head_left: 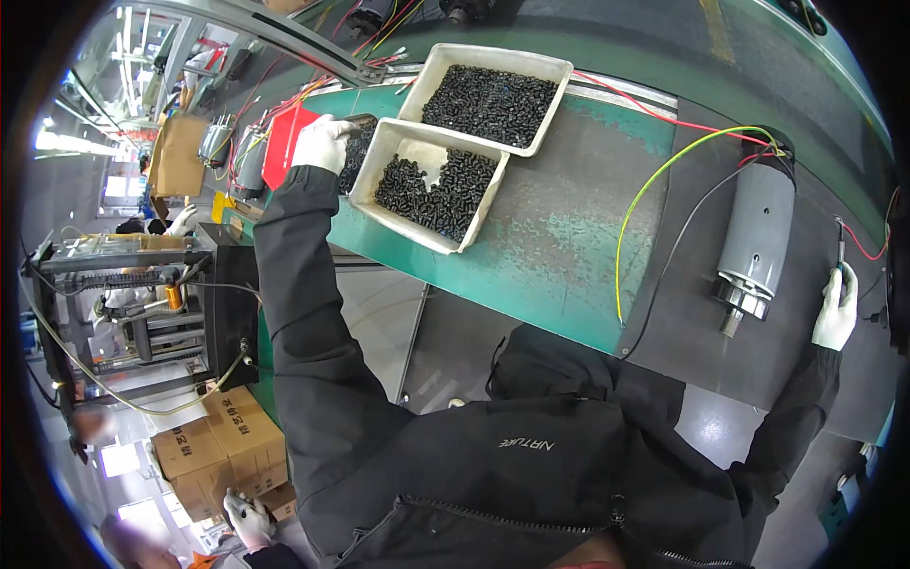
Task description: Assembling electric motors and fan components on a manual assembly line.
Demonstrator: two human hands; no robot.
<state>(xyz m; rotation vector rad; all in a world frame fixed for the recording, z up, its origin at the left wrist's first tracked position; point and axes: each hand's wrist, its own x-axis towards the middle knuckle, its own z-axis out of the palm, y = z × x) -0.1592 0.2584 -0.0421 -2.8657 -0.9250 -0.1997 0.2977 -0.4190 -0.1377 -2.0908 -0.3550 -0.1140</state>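
My left hand (320, 144), in a white glove, reaches over a small dark heap of black parts (354, 156) beside a red panel (283, 144). Its fingertips are partly hidden, so its grip is unclear. My right hand (836, 311), also gloved, is closed on a slim grey pen-like piece (841, 248) at the right; a red wire runs from near its upper end. Between the hands, nearer the right one, lies a grey cylindrical motor (759, 223) with its metal shaft pointing toward me and wires at its far end.
Two off-white bins (363, 194) (561, 83) of small black pieces stand near my left hand on the worn green bench (569, 256). A yellow-green wire (626, 228) arches over the bench. A black machine (227, 299) and cardboard boxes (223, 446) are at left, near a co-worker's gloved hand (248, 520).
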